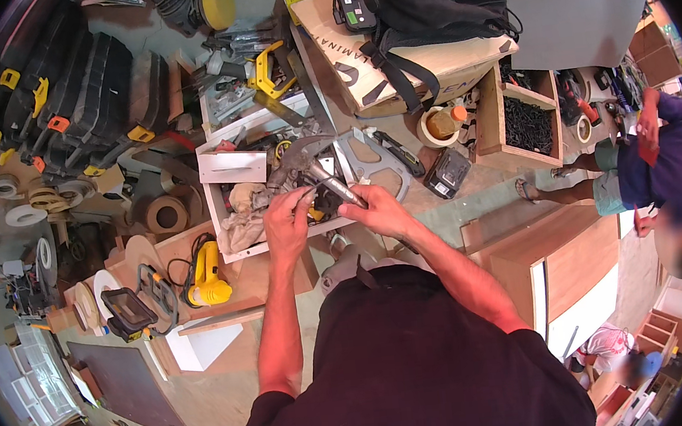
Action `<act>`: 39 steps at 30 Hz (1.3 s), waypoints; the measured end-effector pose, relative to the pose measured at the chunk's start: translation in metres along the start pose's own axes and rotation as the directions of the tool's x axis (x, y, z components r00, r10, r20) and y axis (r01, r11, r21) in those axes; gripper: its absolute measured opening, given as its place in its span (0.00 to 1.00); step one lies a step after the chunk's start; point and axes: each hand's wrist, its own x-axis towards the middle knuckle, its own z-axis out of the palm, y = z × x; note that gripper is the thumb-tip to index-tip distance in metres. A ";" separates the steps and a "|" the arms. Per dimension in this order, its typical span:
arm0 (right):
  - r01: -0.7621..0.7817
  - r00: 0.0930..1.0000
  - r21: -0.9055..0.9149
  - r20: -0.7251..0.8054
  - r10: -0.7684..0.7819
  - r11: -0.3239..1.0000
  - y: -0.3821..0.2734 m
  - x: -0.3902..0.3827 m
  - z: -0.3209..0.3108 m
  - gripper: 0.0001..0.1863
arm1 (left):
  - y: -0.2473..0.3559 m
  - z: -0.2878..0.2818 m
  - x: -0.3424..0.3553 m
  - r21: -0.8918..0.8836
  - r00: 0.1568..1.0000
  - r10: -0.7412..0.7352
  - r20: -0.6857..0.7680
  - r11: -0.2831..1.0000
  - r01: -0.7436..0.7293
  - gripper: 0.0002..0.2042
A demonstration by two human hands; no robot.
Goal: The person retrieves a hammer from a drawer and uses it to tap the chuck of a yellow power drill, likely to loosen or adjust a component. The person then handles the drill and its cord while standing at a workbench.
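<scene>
A claw hammer [331, 179] with a curved metal head and shiny shaft is in my right hand [373, 210], whose fingers close on it near the grip. Close by on its left, my left hand [286, 222] has thumb and fingers pinched together beside the hammer. Whatever sits in that pinch is too small to make out. Both hands are over a white open box [216, 194] of mixed tools. Crumpled beige work gloves [245, 222] lie in the box beside my left hand. A grey angled tool body [377, 164] rests to the right of the box.
Right of the box are a battery pack [448, 174], an orange-capped bottle [449, 122] and a wooden tray of dark screws [528, 125]. A black backpack [440, 2] lies on a carton. Left stand black tool cases [92, 97] and a yellow power tool [208, 277]. Another person [655, 150] stands at right.
</scene>
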 end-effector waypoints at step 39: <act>-0.207 0.911 -0.167 -0.391 0.128 0.964 0.055 -0.020 -0.002 0.17 | 0.062 -0.091 0.115 -0.584 0.998 0.038 0.052 0.812 0.000 0.19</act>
